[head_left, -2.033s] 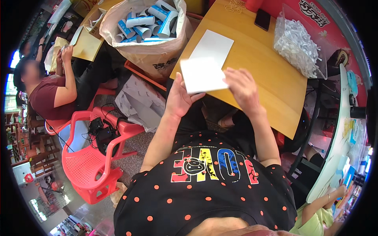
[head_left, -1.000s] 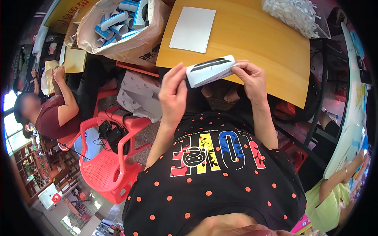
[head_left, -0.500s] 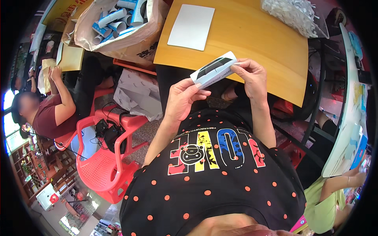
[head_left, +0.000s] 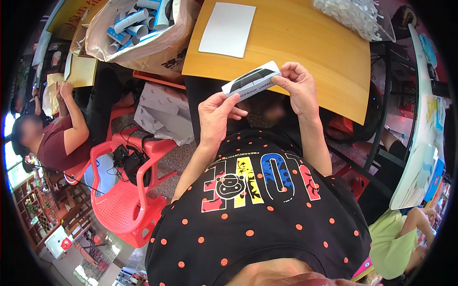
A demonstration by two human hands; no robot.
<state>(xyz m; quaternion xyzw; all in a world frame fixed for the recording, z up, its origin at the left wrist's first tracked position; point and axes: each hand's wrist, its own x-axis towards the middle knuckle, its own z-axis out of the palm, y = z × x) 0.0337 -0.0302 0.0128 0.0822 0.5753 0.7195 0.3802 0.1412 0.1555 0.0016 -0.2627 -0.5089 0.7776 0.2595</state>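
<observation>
Both hands hold a printed paper sleeve (head_left: 251, 82), white to pale grey with a dark picture and lettering, curled into a flattish roll over the table's near edge. My left hand (head_left: 213, 116) pinches its left end between thumb and fingers. At the other end, the thumb and fingers of my right hand (head_left: 299, 89) press on the paper. On the table beyond lies a neat stack of white sheets (head_left: 228, 29). The inside of the roll is hidden.
Left of the yellow wooden table (head_left: 296, 35) stands a large bag (head_left: 164, 47) full of rolled blue-and-white sleeves (head_left: 131, 20). A transparent bag of white strips (head_left: 350, 16) sits at the far right. Red plastic chair (head_left: 117, 205) at left; a person in maroon (head_left: 64, 138) works beyond it.
Both hands and the sleeve have shifted slightly left. The right fingers have changed their hold, and the sleeve has turned so more of its lettered side shows.
</observation>
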